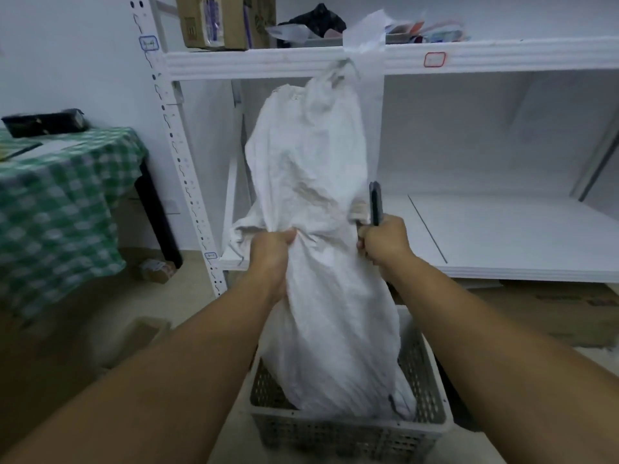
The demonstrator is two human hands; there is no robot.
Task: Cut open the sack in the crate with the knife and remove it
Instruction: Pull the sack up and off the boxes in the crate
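A tall white woven sack [311, 169] stands upright with its lower end in a grey perforated plastic crate [348, 433] on the floor. My left hand [273, 249] grips a bunch of the sack's cloth at mid height on its left side. My right hand [385, 239] is curled round the knife [375, 204], whose dark body points straight up beside the sack's right edge. The fingers of that hand also press against the sack's cloth. The sack's top reaches up to the shelf beam.
A white metal shelf rack [502, 229] stands right behind the sack, with cardboard boxes [221, 21] and papers on its upper level. A table with a green checked cloth [60, 195] is at the left. Flattened cardboard [552, 313] lies on the floor at the right.
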